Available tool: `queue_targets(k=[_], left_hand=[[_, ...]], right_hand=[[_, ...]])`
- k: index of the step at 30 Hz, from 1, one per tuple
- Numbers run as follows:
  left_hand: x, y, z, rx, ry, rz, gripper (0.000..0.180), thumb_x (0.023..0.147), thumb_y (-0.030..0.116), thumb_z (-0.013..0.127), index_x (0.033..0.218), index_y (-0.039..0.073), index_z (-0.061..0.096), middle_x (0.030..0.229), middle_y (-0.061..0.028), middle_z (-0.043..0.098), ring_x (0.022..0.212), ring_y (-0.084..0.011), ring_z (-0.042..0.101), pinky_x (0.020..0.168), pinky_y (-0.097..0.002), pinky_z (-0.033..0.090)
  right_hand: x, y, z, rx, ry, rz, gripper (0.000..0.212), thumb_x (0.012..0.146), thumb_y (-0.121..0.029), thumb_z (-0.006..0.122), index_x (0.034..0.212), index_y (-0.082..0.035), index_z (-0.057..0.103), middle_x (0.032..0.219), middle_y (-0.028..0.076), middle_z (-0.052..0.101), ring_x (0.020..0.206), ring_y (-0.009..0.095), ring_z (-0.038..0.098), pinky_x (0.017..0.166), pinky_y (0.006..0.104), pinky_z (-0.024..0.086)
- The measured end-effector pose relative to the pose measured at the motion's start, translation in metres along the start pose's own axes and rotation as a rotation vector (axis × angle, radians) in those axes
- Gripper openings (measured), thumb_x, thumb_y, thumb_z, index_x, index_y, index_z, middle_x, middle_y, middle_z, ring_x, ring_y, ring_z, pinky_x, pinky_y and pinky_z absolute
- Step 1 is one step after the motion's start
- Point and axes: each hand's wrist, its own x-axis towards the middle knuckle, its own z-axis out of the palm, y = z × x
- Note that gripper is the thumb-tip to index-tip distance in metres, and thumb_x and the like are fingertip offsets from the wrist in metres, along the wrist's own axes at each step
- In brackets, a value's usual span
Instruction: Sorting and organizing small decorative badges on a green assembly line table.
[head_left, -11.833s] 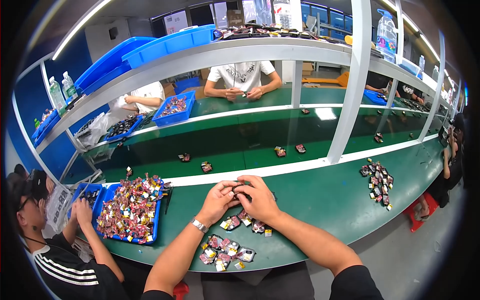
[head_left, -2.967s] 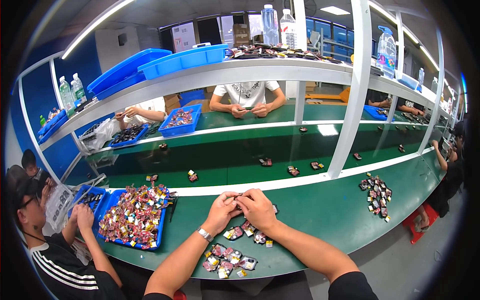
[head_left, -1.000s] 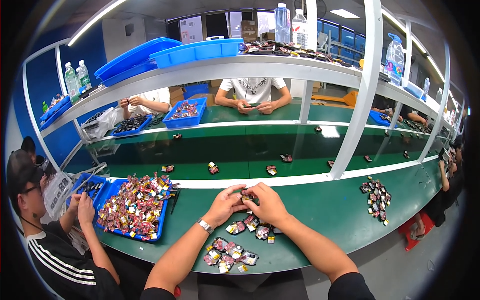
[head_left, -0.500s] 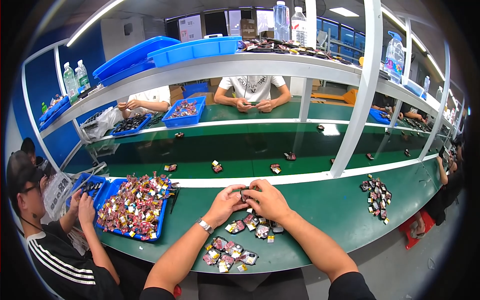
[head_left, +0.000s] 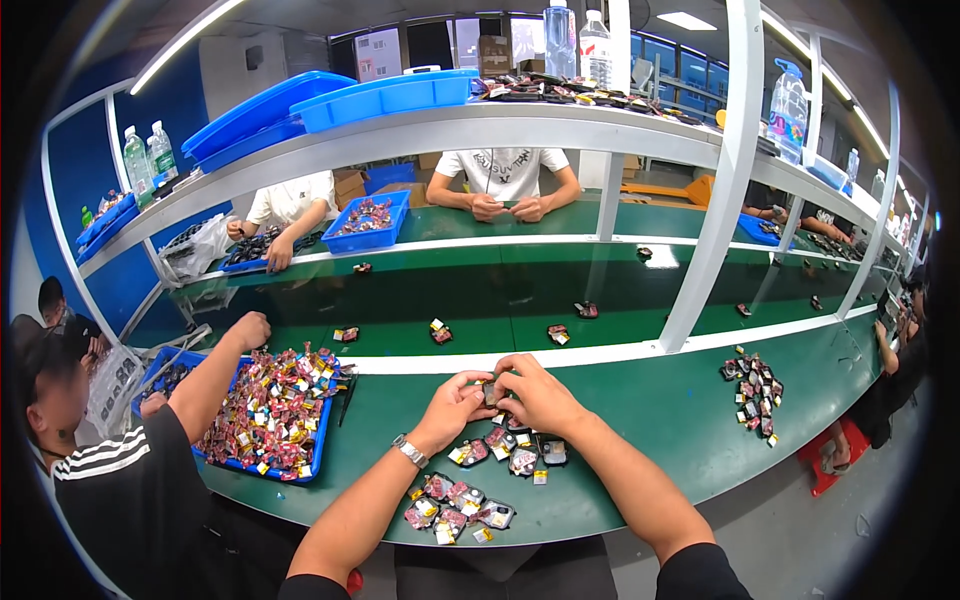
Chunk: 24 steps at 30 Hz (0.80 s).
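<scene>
Close together over the green bench, both my hands are on one small dark-edged electronic unit [head_left: 489,394]. My left hand [head_left: 452,412], with a watch on its wrist, pinches it from the left. The fingers of my right hand [head_left: 540,397] close on its other side and partly cover it. Just below my hands lie several similar units [head_left: 522,460], black shells with reddish boards and yellow-and-white pieces. A second cluster of these units [head_left: 450,507] sits nearer the bench edge.
At left, a blue tray [head_left: 325,440] is heaped with reddish boards. A co-worker's arm [head_left: 205,385] reaches across behind it. More units [head_left: 752,395] lie at right. Beyond a white rail [head_left: 600,359], scattered units rest on a green belt [head_left: 480,300]. A white post [head_left: 715,190] supports the shelf.
The unit between my fingers has turned and shows more of its face. The left co-worker's arm has swung out toward the belt. Units on the belt have shifted slightly right.
</scene>
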Motion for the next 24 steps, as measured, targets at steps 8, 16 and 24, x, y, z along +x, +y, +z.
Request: queue_targets(k=[8, 16, 24], left_hand=[[0.001, -0.001, -0.002, 0.003, -0.023, -0.003, 0.032, 0.098, 0.004, 0.048, 0.129, 0.001, 0.043, 0.120, -0.0140, 0.058, 0.108, -0.0210, 0.061, 0.093, -0.0338, 0.054], [-0.002, 0.003, 0.000, -0.006, -0.096, 0.024, 0.037, 0.093, -0.001, 0.053, 0.129, 0.002, 0.044, 0.123, -0.0125, 0.057, 0.111, -0.0194, 0.059, 0.094, -0.0344, 0.053], [-0.001, 0.002, -0.002, -0.023, -0.066, -0.021, 0.034, 0.096, 0.000, 0.049, 0.129, 0.003, 0.044, 0.119, -0.0121, 0.059, 0.106, -0.0176, 0.061, 0.094, -0.0318, 0.053]], right_hand=[[-0.003, 0.006, 0.004, -0.019, -0.037, -0.051, 0.015, 0.075, -0.008, 0.071, 0.089, -0.007, 0.065, 0.116, 0.010, 0.056, 0.114, 0.031, 0.051, 0.097, 0.0399, 0.044], [-0.005, 0.003, 0.017, 0.127, 0.086, 0.163, 0.011, 0.080, -0.016, 0.069, 0.086, -0.006, 0.070, 0.116, 0.009, 0.059, 0.116, 0.028, 0.051, 0.098, 0.0381, 0.043], [-0.009, -0.002, 0.013, 0.148, 0.039, 0.148, 0.012, 0.080, -0.016, 0.069, 0.088, -0.007, 0.071, 0.119, 0.009, 0.059, 0.117, 0.028, 0.051, 0.100, 0.0388, 0.042]])
